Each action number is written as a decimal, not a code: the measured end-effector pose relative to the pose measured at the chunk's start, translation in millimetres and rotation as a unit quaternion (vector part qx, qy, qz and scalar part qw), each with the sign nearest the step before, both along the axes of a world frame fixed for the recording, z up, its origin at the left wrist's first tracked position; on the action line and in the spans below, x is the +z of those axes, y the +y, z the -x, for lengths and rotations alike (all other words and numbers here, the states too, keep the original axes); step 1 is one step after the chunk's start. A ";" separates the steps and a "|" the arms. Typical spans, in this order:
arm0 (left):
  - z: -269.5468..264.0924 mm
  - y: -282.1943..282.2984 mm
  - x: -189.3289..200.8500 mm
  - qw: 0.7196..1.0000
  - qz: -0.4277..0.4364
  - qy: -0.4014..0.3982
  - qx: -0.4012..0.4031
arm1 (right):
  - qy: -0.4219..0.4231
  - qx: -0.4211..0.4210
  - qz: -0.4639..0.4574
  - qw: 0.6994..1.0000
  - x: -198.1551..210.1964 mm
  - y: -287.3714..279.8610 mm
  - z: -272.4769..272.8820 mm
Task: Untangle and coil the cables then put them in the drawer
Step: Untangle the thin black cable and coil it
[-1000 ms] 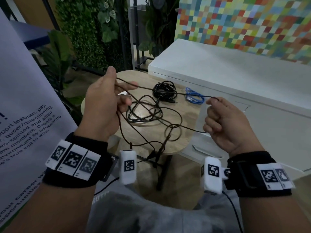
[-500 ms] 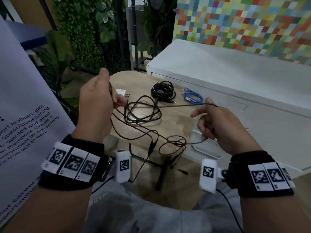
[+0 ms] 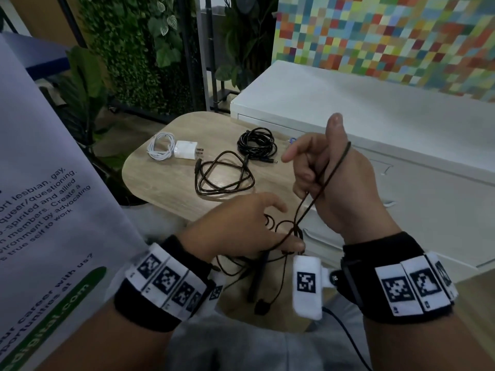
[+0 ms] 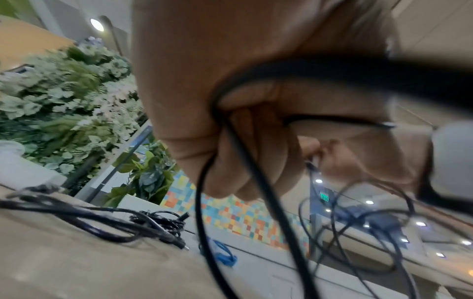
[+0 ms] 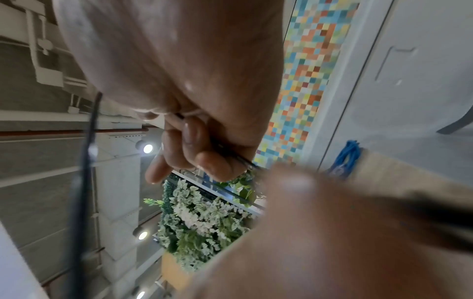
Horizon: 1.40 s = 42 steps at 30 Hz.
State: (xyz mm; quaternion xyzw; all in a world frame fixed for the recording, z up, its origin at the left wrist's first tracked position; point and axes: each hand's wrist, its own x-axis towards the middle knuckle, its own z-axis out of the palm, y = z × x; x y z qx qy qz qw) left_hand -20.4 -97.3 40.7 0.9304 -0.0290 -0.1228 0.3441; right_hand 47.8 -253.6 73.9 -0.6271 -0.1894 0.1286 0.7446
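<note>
Left hand [image 3: 241,226] hides thin black cable's [image 3: 325,180] tangle — right wrist view blurred

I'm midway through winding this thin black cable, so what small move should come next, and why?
Probably bring the left hand up to lay another turn around the right hand. The thin black cable already passes over the right hand's back into its curled fingers, while tangled slack hangs below the left hand's grip.

Black cables [image 3: 224,174], a white charger [image 3: 186,150], a blue cable [image 4: 222,253], pale woodgrain table [image 3: 160,183], multicoloured checkered wall [image 3: 388,36].
</note>
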 end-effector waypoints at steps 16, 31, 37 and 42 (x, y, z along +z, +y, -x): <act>-12.2 20.0 -8.4 0.907 0.407 -0.056 0.092 | -0.047 -0.083 0.129 0.987 -23.9 -14.2 -15.9; -16.7 20.1 -8.3 0.899 0.386 -0.114 0.174 | 0.014 0.006 0.063 0.998 -37.5 2.7 -2.1; -9.8 16.5 -1.6 0.932 0.288 -0.136 0.175 | 0.027 -0.044 0.041 0.998 -36.3 1.7 -3.0; -4.8 13.2 1.4 0.952 0.232 -0.133 0.152 | 0.028 -0.083 0.038 0.995 -38.6 -1.9 -4.2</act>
